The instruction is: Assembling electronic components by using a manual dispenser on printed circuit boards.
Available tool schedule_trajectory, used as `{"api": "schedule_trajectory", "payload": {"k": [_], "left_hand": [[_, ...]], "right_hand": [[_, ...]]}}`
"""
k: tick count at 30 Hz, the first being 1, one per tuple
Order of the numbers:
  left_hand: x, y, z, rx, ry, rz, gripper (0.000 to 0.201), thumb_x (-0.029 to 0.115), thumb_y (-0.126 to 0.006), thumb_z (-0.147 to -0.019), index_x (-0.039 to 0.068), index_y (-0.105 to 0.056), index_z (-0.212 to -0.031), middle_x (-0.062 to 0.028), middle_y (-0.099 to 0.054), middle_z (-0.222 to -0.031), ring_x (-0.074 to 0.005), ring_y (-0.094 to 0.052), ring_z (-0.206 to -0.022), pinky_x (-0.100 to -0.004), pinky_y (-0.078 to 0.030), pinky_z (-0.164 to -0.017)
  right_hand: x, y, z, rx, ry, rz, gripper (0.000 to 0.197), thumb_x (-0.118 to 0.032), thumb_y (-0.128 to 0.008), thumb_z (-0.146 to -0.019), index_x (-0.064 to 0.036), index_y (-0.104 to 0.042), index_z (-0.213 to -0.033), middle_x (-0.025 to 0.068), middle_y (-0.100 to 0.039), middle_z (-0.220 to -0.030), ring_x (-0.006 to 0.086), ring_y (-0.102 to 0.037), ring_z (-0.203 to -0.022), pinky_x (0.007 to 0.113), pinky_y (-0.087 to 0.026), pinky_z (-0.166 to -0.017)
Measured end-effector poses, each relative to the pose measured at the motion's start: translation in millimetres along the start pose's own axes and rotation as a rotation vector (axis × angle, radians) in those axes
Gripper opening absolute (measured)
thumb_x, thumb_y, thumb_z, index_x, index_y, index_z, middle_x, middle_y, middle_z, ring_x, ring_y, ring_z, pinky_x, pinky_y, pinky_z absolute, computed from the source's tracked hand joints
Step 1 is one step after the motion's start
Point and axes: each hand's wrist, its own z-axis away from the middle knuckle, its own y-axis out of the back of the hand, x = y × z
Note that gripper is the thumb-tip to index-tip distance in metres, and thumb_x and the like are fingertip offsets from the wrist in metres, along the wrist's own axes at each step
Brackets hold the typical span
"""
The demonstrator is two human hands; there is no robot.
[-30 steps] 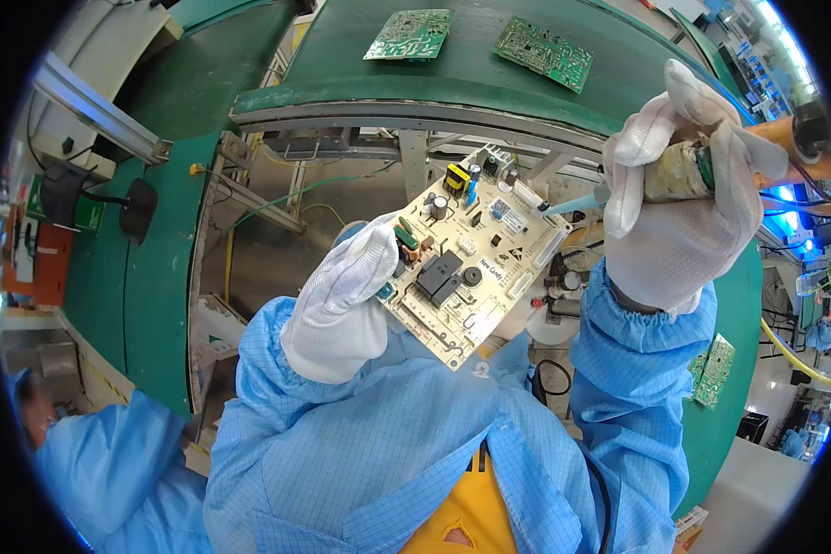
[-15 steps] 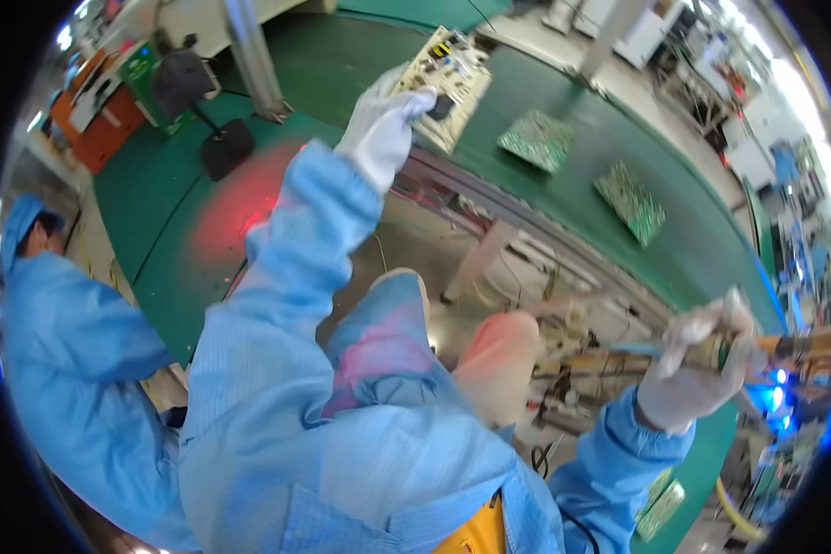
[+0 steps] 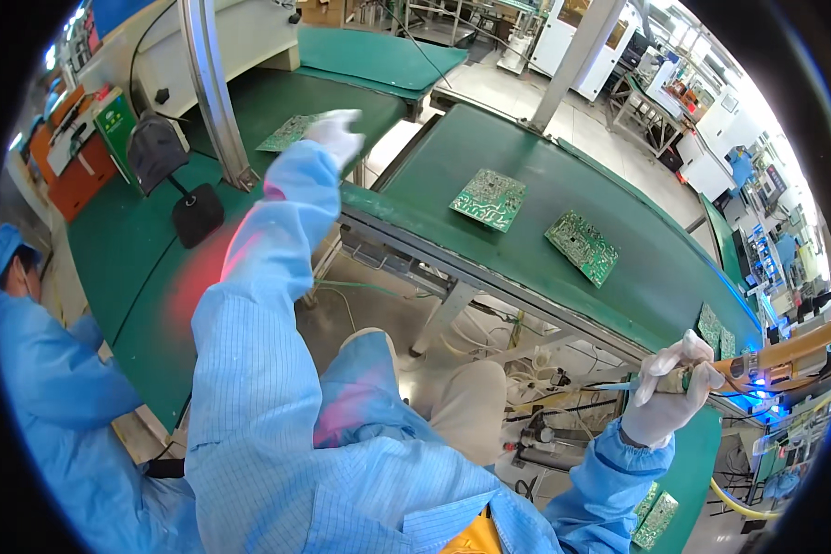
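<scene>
My left hand (image 3: 335,137), in a white glove, is over the dark green surface at the upper left, fingers stretched out and nothing visible in them. Just left of it lies a circuit board (image 3: 286,134), green side up, partly hidden by the hand. My gloved right hand (image 3: 663,397) is closed around a slender tool (image 3: 676,379) with a pale, narrow end pointing left; its exact kind is unclear. Two more circuit boards, one squarish (image 3: 489,198) and one turned askew (image 3: 582,247), lie green side up on the long green belt (image 3: 415,185).
A metal post (image 3: 214,92) and a black jointed stand (image 3: 197,214) rise at left. A person in blue (image 3: 65,388) sits at far left. Boards (image 3: 656,520) lie at lower right, others (image 3: 711,328) near the belt's right end. Cables (image 3: 526,379) hang below.
My left hand has moved left and no longer holds the cream-sided board with components. A green-side-up board now lies beside it. My right hand still grips the tool, slightly lower and further left.
</scene>
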Motion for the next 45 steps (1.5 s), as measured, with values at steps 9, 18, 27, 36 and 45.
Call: {"api": "schedule_trajectory", "payload": {"k": [9, 18, 27, 36, 45], "left_hand": [[188.2, -20.6, 89.2, -0.462, -0.522, -0.051, 0.078, 0.054, -0.066, -0.076, 0.01, -0.044, -0.136, -0.0191, -0.058, -0.118, -0.0335, -0.055, -0.113, -0.0441, -0.045, -0.094], [163.5, -14.1, 90.6, -0.392, 0.251, 0.988, 0.035, 0.024, -0.056, -0.089, 0.009, -0.056, -0.121, -0.0141, -0.068, -0.093, -0.0264, -0.068, -0.083, -0.0386, -0.057, -0.072], [34.0, 124.3, 250.4, -0.435, 0.365, 2.024, 0.054, 0.016, -0.062, -0.087, -0.002, -0.043, -0.134, -0.0206, -0.058, -0.123, -0.0347, -0.061, -0.107, -0.0512, -0.052, -0.092], [-26.8, 205.1, 292.6, -0.073, 0.457, 1.781, 0.044, 0.004, -0.062, -0.087, -0.008, -0.047, -0.127, -0.0207, -0.058, -0.121, -0.0338, -0.062, -0.106, -0.048, -0.055, -0.088], [-54.6, 211.6, 286.6, 0.0, 0.58, 1.783, 0.034, 0.006, -0.059, -0.09, -0.01, -0.05, -0.119, -0.0217, -0.058, -0.118, -0.0333, -0.063, -0.104, -0.0457, -0.056, -0.087]], "right_hand": [[1.8, -6.9, 5.9, 0.127, -0.056, -0.016, 0.04, -0.034, -0.037, -0.099, 0.0, -0.055, -0.11, 0.0064, -0.053, -0.071, 0.0089, -0.037, -0.037, 0.019, -0.029, -0.033], [-8.6, -12.3, 13.3, -0.045, -0.001, -0.001, 0.036, -0.028, -0.036, -0.1, 0.0003, -0.056, -0.11, 0.0071, -0.052, -0.073, 0.0087, -0.035, -0.037, 0.018, -0.028, -0.035], [-14.3, -38.5, 7.5, 0.115, -0.128, -0.055, 0.038, -0.028, -0.033, -0.101, 0.0038, -0.053, -0.108, 0.0086, -0.051, -0.074, 0.0096, -0.033, -0.037, 0.017, -0.03, -0.035], [-10.9, -40.1, 4.2, 0.104, -0.124, -0.024, 0.04, -0.026, -0.031, -0.102, 0.0048, -0.053, -0.114, 0.0078, -0.051, -0.075, 0.0087, -0.033, -0.04, 0.018, -0.029, -0.038], [-3.0, -28.8, 5.3, 0.053, -0.075, 0.01, 0.038, -0.03, -0.037, -0.101, 0.001, -0.054, -0.115, 0.0057, -0.054, -0.078, 0.007, -0.032, -0.043, 0.017, -0.026, -0.038]]}}
